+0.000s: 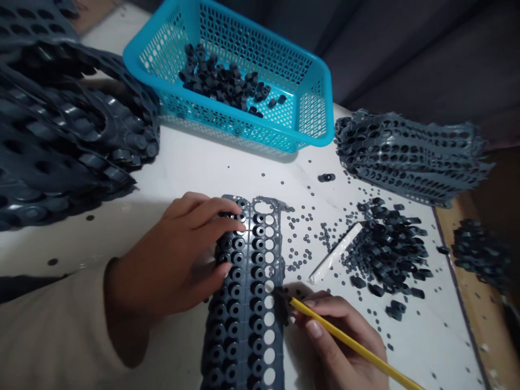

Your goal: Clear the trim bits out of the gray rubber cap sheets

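A dark grey rubber sheet of molded ring-shaped parts [244, 303] lies lengthwise in front of me. Its rightmost column shows open round holes with white table behind them, while the columns to the left still hold rings. My left hand [182, 254] rests on the sheet's upper left part, fingers apart and fingertips touching the rings. Between the thumb and fingers of my right hand [341, 336] is a slim yellow pencil-like tool [349, 342]. Its dark tip is by the right-hand holes of the sheet; whether it touches is unclear.
A blue perforated basket [312, 103] with loose dark rings stands at the back. Uncut sheets [73, 130] are heaped on the left, punched-out sheets [410, 154] at back right. A pile of rings [394, 249], tiny discs and a white strip [335, 253] lie on the right.
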The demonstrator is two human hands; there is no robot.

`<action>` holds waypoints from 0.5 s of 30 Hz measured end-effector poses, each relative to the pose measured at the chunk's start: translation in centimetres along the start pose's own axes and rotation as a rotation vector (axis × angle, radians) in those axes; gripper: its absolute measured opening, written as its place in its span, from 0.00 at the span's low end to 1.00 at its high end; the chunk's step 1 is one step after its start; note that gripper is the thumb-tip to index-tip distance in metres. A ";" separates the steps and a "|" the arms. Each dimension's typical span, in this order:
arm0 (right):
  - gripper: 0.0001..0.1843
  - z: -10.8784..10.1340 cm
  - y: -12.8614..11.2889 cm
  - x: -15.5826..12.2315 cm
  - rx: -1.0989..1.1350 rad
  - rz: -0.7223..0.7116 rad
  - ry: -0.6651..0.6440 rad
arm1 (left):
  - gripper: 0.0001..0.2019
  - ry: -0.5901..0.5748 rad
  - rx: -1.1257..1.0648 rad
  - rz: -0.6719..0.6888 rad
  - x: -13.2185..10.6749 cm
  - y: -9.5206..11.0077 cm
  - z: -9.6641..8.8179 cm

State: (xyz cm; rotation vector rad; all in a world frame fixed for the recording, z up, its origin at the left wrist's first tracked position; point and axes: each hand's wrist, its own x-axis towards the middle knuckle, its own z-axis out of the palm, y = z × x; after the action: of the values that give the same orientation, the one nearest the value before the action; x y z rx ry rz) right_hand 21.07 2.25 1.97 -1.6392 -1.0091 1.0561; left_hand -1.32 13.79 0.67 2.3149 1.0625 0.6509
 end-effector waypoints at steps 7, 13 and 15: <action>0.03 0.1 0.0 -0.1 -0.003 0.012 0.021 | 0.21 -0.025 0.023 0.014 -0.1 -0.3 0.1; 0.04 -0.2 -0.1 0.1 -0.021 -0.001 -0.022 | 0.24 -0.062 0.034 0.027 -0.2 -0.6 0.0; 0.05 -0.2 -0.1 0.1 -0.025 -0.010 -0.026 | 0.23 -0.056 0.031 0.020 -0.3 -0.5 0.0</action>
State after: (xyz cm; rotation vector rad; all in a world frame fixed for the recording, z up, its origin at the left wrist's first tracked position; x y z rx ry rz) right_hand 21.27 2.34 2.12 -1.6427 -1.0504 1.0648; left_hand -1.76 13.87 0.31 2.3588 1.0320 0.5779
